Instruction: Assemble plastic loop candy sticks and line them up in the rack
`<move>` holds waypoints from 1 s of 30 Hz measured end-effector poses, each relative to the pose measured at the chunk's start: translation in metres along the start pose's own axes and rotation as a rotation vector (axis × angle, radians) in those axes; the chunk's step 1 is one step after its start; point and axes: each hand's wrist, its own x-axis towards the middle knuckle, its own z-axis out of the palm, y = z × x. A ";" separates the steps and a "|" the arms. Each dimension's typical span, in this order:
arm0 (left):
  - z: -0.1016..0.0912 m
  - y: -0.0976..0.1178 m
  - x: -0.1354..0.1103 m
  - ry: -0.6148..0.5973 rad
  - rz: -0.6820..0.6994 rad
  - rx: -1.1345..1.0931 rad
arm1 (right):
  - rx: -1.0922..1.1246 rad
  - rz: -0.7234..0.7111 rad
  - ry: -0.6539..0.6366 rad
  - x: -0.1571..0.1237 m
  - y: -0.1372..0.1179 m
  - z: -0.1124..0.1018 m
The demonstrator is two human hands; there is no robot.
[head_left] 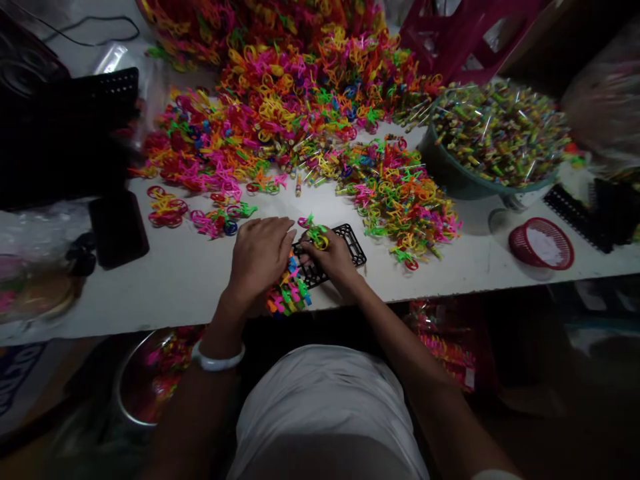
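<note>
My left hand (261, 257) lies with its fingers stretched out over the left end of a black plastic rack (356, 245). Below that hand, rows of small coloured plastic pieces (290, 295) in orange, pink, green and blue stick out toward the table's front edge. My right hand (334, 259) is over the middle of the rack, its fingers closed around small green and yellow plastic toys (318, 236). Part of the rack is hidden beneath both hands. A single small tube (299, 185) lies on the white table (200, 280) just beyond them.
A large heap of coloured plastic toys (270, 100) spreads across the back, with a smaller pile (400, 193) at right. Right of it stand a green tub (450, 177) of wrapped tubes and a red basket (520, 247). A dark phone (119, 230) lies at left.
</note>
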 end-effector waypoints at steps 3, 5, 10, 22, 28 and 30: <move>0.001 0.000 0.000 0.018 0.004 0.024 | -0.068 -0.009 -0.046 0.003 0.006 0.004; 0.001 0.001 0.000 0.011 -0.003 0.039 | -0.243 -0.092 -0.042 0.003 0.005 0.002; -0.001 0.003 0.000 -0.029 -0.036 0.045 | -0.777 -0.297 -0.074 -0.001 -0.001 0.004; -0.009 0.007 0.004 -0.126 -0.032 0.074 | -0.960 -0.330 0.297 0.032 -0.028 -0.050; -0.008 0.008 0.005 -0.107 -0.044 0.074 | -1.347 -0.092 0.568 0.077 -0.055 -0.096; -0.007 0.007 0.005 -0.103 -0.043 0.073 | -1.348 -0.047 0.488 0.079 -0.056 -0.093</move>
